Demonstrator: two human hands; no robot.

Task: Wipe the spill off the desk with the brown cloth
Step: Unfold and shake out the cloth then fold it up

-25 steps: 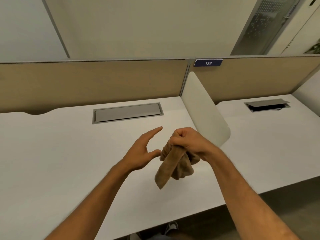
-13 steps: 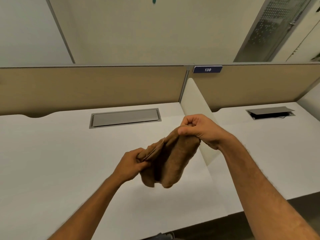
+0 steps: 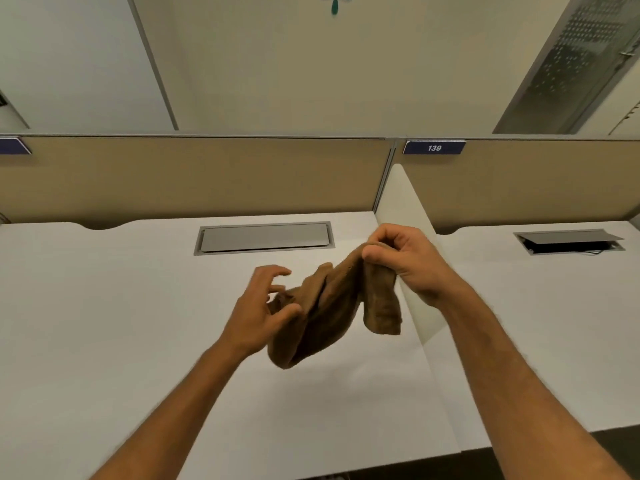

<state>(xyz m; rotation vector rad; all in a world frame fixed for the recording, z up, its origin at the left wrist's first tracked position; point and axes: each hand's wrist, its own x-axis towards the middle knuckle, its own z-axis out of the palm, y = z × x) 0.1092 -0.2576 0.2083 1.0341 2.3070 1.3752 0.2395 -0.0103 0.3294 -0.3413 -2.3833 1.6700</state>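
The brown cloth [image 3: 332,306] hangs bunched in the air above the white desk [image 3: 121,323], just left of the desk divider. My right hand [image 3: 401,261] is shut on its upper end, pinching it between thumb and fingers. My left hand [image 3: 263,310] is at the cloth's lower left end with fingers spread and curled; the thumb touches the fabric but the hand does not clamp it. Two folds of cloth dangle below the hands. No spill stands out on the desk surface.
A white divider panel [image 3: 405,216] rises between this desk and the desk on the right [image 3: 536,323]. A closed grey cable flap [image 3: 265,237] lies at the back of this desk; the right desk's cable flap [image 3: 568,240] is ajar. Beige partitions [image 3: 194,174] run along the back.
My right hand raised the cloth. My left hand took hold of its lower end half a second ago and has since loosened, fingers now spread. The camera tilted upward.
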